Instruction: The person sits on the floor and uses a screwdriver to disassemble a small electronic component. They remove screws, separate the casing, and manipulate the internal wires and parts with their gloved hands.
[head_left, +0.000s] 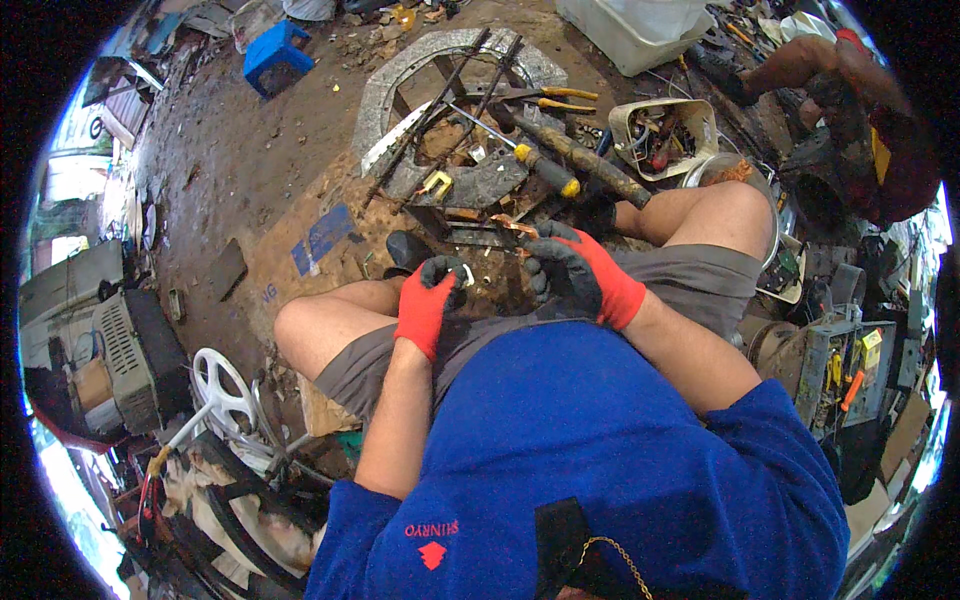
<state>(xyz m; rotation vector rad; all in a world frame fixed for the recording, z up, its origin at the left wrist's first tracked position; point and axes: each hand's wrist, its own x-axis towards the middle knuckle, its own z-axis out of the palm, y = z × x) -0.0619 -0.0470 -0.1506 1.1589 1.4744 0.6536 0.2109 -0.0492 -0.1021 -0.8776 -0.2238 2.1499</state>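
Observation:
My left hand (437, 288), in a red and black glove, is closed with a small white piece (468, 275) at its fingertips. My right hand (578, 268), gloved alike, pinches a thin copper-coloured strip (513, 226); its lower fingers are curled. Both hands are apart, above my lap. Just beyond them stands a grey, many-sided metal frame (385, 105) with dark rods (440, 105) across it. On the frame lie a screwdriver (545, 168) with a yellow and black handle, yellow-handled pliers (568, 98), a thick wooden handle (590, 165) and a small yellow piece (435, 185).
Right of the frame, a cream bucket (622, 130) holds mixed tools and scrap. Behind it sits a white tub (625, 45). Another person (850, 110) crouches at the far right. A blue stool (275, 55) stands far left; a white wheel (220, 380) and scrap lie at the near left.

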